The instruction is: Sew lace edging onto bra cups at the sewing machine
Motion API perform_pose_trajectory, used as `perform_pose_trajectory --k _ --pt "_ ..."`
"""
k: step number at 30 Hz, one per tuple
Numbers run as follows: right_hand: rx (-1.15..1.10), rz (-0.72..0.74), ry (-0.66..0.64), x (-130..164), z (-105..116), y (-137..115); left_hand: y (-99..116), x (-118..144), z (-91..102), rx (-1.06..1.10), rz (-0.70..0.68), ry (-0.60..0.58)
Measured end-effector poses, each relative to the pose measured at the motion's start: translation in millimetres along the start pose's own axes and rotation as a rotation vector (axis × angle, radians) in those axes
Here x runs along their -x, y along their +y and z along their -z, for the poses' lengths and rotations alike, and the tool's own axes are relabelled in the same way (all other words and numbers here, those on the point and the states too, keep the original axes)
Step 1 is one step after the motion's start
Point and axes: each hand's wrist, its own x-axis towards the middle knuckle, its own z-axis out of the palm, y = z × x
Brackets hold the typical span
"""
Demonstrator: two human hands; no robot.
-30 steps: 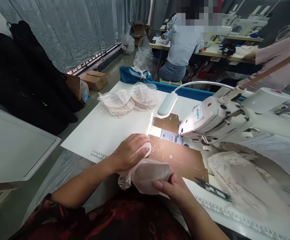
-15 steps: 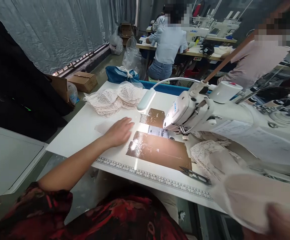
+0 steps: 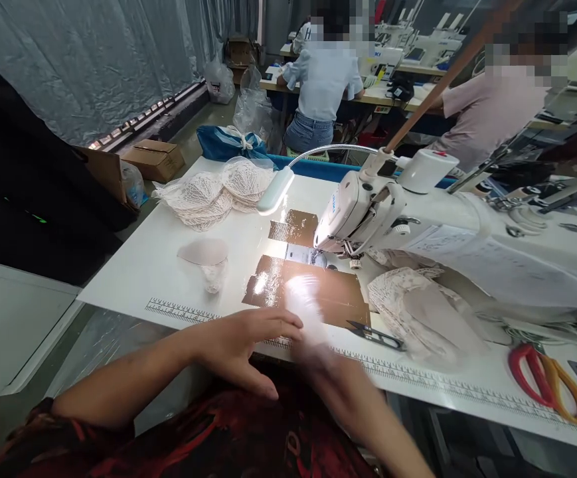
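Left hand (image 3: 241, 345): held at lower centre, over the desk (image 3: 168, 265) edge, fingers loosely apart, nothing gripped.
Right hand (image 3: 335, 385): blurred, fingers' grip cannot be told.
White piece (image 3: 304, 307): blurred, just above right hand.
Fabric cup (image 3: 204, 253): left of centre, on desk.

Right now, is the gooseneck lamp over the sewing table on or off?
On: the lamp throws bright glare onto the brown sheet beneath it.
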Motion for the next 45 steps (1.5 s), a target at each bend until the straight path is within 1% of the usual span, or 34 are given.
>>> perform_pose_trajectory --k 1,2,4,5,6,8,9,10,11,12,13,14,15,16,17,18,19,21,23,24,26,28,29,30,31,32,34,35,37,39,41,42,43,45 --pt "-0.020 0.031 -0.162 -15 -9 2 1 1 -0.5 -0.031 0.032 0.020" --pt "-0.048 0.062 -0.241 -27 -16 3 1 2 -1.7 -0.044 0.076 0.003" --pt "-0.055 0.114 -0.219 -39 -19 2 -3 4 -5.0 -0.028 0.167 -0.014" --pt "-0.034 0.162 -0.143 -40 -16 1 -6 7 -6.5 -0.029 0.214 0.036" --pt "-0.003 0.215 -0.040 -39 -11 -1 -10 10 -7.4 -0.051 0.259 0.131" --pt "0.054 0.308 0.215 -35 2 -2 -18 18 -7.5 -0.137 0.355 0.379" --pt "0.070 0.321 0.355 -34 8 -2 -21 21 -7.0 -0.167 0.404 0.474" --pt "0.081 0.306 0.478 -34 13 -1 -23 24 -6.5 -0.160 0.436 0.518" --pt "0.087 0.266 0.551 -35 16 1 -22 26 -6.2 -0.104 0.438 0.493" --pt "0.080 0.214 0.552 -38 16 3 -21 26 -6.3 -0.011 0.400 0.414" --pt "0.050 0.157 0.474 -42 14 7 -18 25 -6.7 0.094 0.326 0.319" --pt "-0.009 0.095 0.330 -47 10 10 -14 23 -7.4 0.176 0.227 0.247" --pt "-0.098 0.034 0.159 -52 5 13 -10 19 -8.1 0.204 0.128 0.222" --pt "-0.200 -0.017 0.014 -56 -2 16 -6 15 -8.9 0.167 0.049 0.248" --pt "-0.285 -0.055 -0.085 -59 -8 18 -3 10 -9.7 0.084 0.004 0.305" --pt "-0.342 -0.075 -0.137 -62 -14 19 -2 5 -10.4 -0.017 -0.009 0.367" --pt "-0.357 -0.071 -0.142 -63 -18 19 -3 0 -11.1 -0.105 0.007 0.399" --pt "-0.261 0.016 -0.052 -63 -20 18 -10 -7 -12.5 -0.171 0.086 0.371" --pt "-0.078 0.174 0.118 -59 -14 15 -21 -10 -13.5 -0.139 0.166 0.328" --pt "0.009 0.260 0.212 -57 -10 14 -27 -10 -13.7 -0.129 0.204 0.330" --pt "0.147 0.377 0.389 -52 1 12 -37 -9 -13.2 -0.145 0.279 0.392" --pt "0.225 0.409 0.541 -50 9 12 -40 -5 -12.1 -0.117 0.356 0.457" --pt "0.243 0.389 0.587 -50 12 13 -39 -4 -11.7 -0.036 0.384 0.453" --pt "0.236 0.345 0.587 -51 13 14 -36 -2 -11.5 0.098 0.398 0.404" --pt "0.186 0.281 0.532 -53 12 15 -32 0 -11.5 0.272 0.389 0.318" --pt "0.093 0.199 0.417 -56 11 17 -26 2 -11.6 0.458 0.357 0.212" --pt "-0.194 -0.005 0.102 -61 4 22 -15 5 -11.9 0.733 0.263 0.044" --pt "-0.360 -0.097 -0.049 -63 -1 25 -11 6 -11.9 0.782 0.224 0.013" --pt "-0.646 -0.232 -0.252 -64 -10 30 -7 6 -10.9 0.724 0.200 0.055" --pt "-0.839 -0.292 -0.372 -64 -19 32 -10 5 -8.8 0.521 0.244 0.170" --pt "-0.942 -0.292 -0.446 -63 -24 32 -18 2 -5.7 0.313 0.278 0.278" --pt "-0.971 -0.279 -0.465 -62 -25 31 -22 0 -3.7 0.260 0.275 0.296" --pt "-0.987 -0.268 -0.471 -63 -25 30 -25 -2 -1.5 0.259 0.258 0.281" --pt "-0.986 -0.274 -0.443 -63 -24 27 -30 -6 3.7 0.371 0.204 0.183"
